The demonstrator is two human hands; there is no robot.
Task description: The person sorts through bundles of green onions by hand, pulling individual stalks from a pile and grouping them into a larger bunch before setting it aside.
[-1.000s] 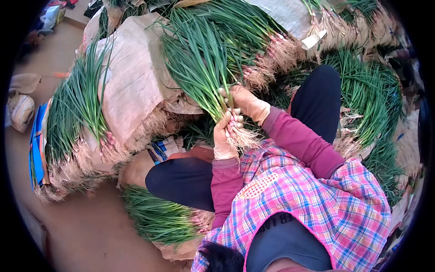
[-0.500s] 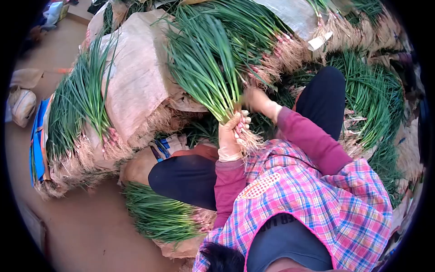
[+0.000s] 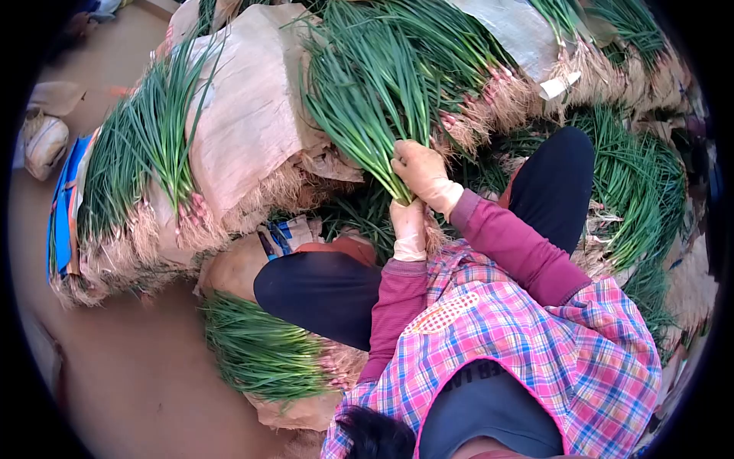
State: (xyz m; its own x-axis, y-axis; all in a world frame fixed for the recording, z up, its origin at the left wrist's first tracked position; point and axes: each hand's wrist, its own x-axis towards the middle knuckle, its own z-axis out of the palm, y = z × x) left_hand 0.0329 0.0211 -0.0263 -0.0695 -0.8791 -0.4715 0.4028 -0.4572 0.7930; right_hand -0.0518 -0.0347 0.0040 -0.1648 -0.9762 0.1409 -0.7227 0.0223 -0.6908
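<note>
My left hand, in a pale glove, is wrapped round the lower stems of a bunch of green onions; the roots hang beside it, mostly hidden. The long leaves fan up and to the left. Against the upper side of the same stems, just above the left hand, lies my right hand, gloved too, with its fingers curled round them. More green onions with pink bulbs and pale roots lie right behind the hands.
A pale sack sheet covers a heap at the upper left, with another row of onions beside it. One pile lies by my left knee, another beyond my right knee. A white bag is far left.
My right hand has moved from a blurred spot right of the bunch onto its stems. The left hand and bunch have shifted slightly right, and the bulbs are now less visible.
</note>
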